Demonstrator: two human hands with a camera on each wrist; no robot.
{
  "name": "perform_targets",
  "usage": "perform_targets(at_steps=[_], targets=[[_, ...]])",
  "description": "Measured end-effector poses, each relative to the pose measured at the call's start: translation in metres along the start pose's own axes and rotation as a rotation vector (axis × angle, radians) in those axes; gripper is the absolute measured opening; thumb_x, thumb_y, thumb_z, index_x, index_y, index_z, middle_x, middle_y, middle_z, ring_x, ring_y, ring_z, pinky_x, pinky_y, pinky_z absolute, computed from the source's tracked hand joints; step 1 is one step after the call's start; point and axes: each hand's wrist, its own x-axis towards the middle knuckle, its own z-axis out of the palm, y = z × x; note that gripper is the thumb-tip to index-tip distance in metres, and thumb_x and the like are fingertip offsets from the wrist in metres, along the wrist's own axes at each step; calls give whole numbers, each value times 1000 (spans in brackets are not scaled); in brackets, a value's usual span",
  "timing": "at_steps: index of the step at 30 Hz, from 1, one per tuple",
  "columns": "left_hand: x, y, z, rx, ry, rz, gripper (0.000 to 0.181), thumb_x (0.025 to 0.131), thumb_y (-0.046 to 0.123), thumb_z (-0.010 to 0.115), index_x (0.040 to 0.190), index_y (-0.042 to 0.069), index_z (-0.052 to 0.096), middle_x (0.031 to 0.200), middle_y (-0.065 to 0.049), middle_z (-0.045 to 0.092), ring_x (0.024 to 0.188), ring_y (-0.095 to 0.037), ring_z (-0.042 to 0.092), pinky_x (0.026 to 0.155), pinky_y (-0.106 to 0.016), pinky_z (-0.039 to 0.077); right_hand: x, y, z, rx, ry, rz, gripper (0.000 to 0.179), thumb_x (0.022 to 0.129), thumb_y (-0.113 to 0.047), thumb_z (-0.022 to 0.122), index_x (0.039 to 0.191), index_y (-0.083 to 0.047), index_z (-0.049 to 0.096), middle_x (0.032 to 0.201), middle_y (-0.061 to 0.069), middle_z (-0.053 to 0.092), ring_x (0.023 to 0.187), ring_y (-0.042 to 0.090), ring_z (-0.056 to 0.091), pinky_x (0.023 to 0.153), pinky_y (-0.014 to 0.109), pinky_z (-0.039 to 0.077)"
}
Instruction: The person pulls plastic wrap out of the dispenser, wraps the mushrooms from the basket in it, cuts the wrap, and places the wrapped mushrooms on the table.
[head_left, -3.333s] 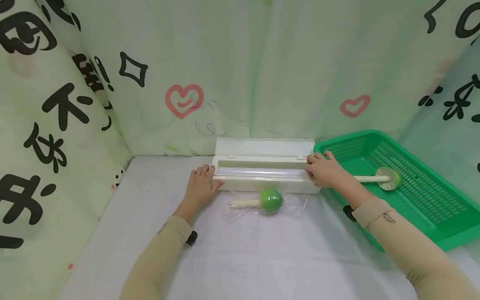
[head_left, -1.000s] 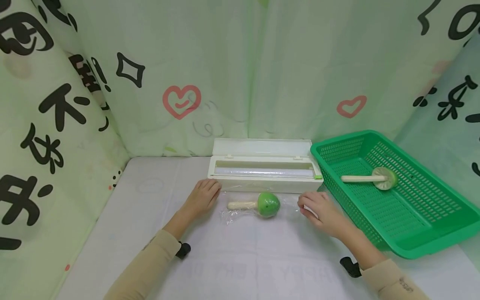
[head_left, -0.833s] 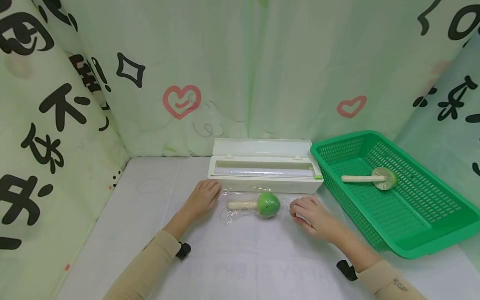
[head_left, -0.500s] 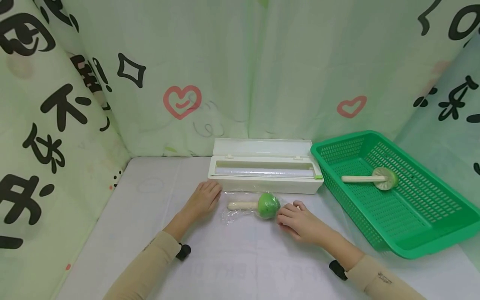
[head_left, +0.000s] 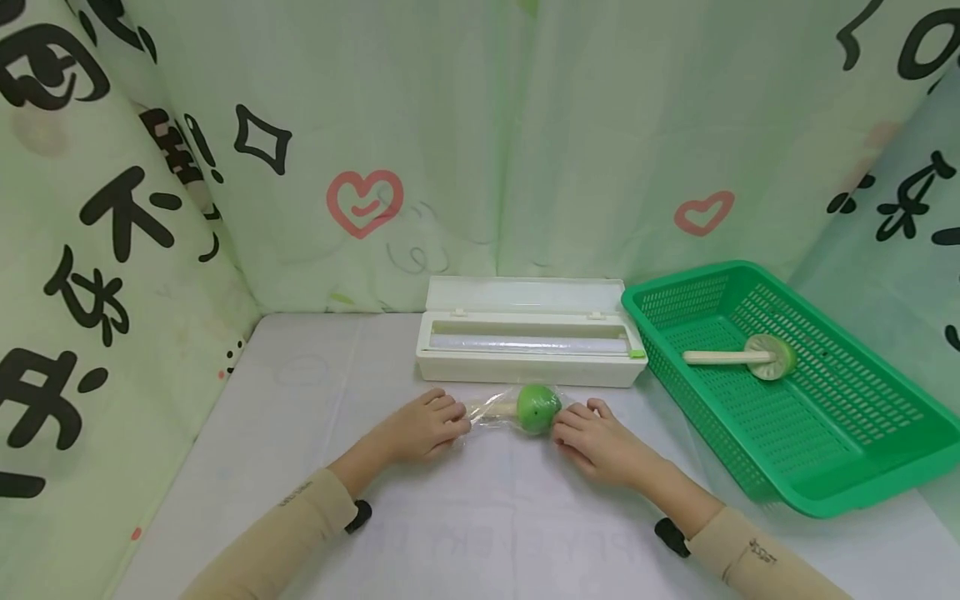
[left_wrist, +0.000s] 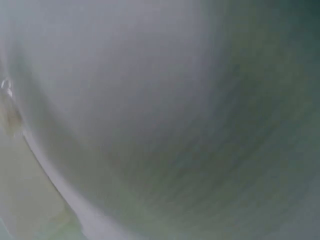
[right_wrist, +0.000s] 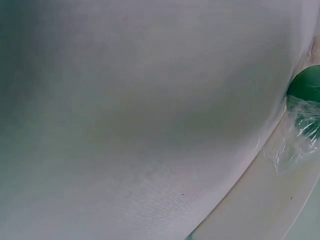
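Note:
A maraca-like toy with a round green head [head_left: 538, 408] and a pale handle lies on the white cloth in clear cling film [head_left: 495, 408]. My left hand [head_left: 422, 427] pinches the film at the handle end, where it is pulled into creases and covers the handle's tip. Close against the green head, my right hand [head_left: 602, 443] has its fingers curled at the film's other end. In the right wrist view the green head [right_wrist: 306, 86] and loose film [right_wrist: 287, 150] show at the right edge. The left wrist view is mostly blurred cloth, with neither hand visible.
Behind the hands stands a white cling film dispenser [head_left: 525, 369], lid raised, with a film roll [head_left: 525, 343] inside. A green basket [head_left: 892, 492] on the right holds a similar green-headed piece [head_left: 723, 357]. Printed curtains [head_left: 570, 167] enclose the table's back and sides.
My right hand has left the dispenser and come down and left to the green head, bringing the film's right end inward. My left hand has moved from the dispenser's corner to the handle end.

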Motion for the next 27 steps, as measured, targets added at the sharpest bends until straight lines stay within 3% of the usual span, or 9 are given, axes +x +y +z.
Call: perform_targets(at_steps=[3, 5, 9, 13, 16, 21, 24, 27], targets=[[3, 7, 1, 26, -135, 74, 11, 87, 21, 52, 97, 19, 54, 98, 2, 54, 92, -15, 50, 90, -35, 38, 0, 0, -1, -1, -6, 9, 10, 80, -13, 64, 89, -16, 60, 95, -4, 56, 92, 15, 47, 81, 42, 31], [5, 11, 2, 42, -218, 83, 10, 89, 24, 51, 98, 21, 53, 101, 4, 54, 96, -14, 49, 92, -35, 37, 0, 0, 0, -2, -11, 11, 9, 81, -13, 63, 89, -16, 60, 95, -4, 56, 92, 15, 46, 81, 42, 31], [8, 16, 5, 65, -349, 39, 11, 94, 26, 46, 102, 23, 53, 105, 5, 53, 104, -14, 48, 95, -36, 36, 0, 1, 2, -7, 5, 5, 10, 80, -13, 64, 88, -16, 61, 95, -4, 56, 91, 15, 46, 80, 40, 31], [9, 19, 5, 79, -415, -15, 15, 96, 26, 41, 105, 22, 53, 111, 5, 54, 110, -13, 47, 97, -35, 35, 0, 1, 4, -21, 35, -2, 13, 77, -12, 68, 88, -16, 61, 93, -4, 57, 90, 15, 47, 78, 39, 31], [10, 19, 4, 85, -366, -29, 17, 95, 27, 43, 105, 20, 55, 110, 5, 56, 107, -13, 49, 95, -34, 37, 1, 1, 4, -32, 43, 9, 13, 78, -13, 68, 89, -15, 62, 94, -3, 58, 91, 16, 48, 78, 40, 32], [12, 14, 4, 114, -109, -52, 18, 87, 25, 56, 100, 13, 60, 95, 2, 60, 89, -15, 54, 85, -32, 41, 2, 3, -3, -40, 93, 30, 11, 76, -14, 69, 86, -15, 64, 90, -3, 59, 89, 17, 51, 78, 42, 33], [18, 11, 3, 121, -13, -137, 19, 86, 24, 58, 99, 11, 60, 92, -1, 59, 86, -17, 55, 82, -33, 42, 7, 7, -9, -37, 173, 61, 8, 75, -14, 69, 81, -14, 64, 83, -3, 60, 83, 17, 54, 76, 42, 35], [30, 11, 1, 78, -42, -287, 24, 89, 26, 55, 107, 10, 59, 101, -3, 59, 94, -19, 55, 85, -35, 42, 16, 11, -15, -13, 220, 165, 4, 79, -14, 66, 81, -12, 64, 79, -3, 62, 81, 18, 56, 77, 44, 37]])
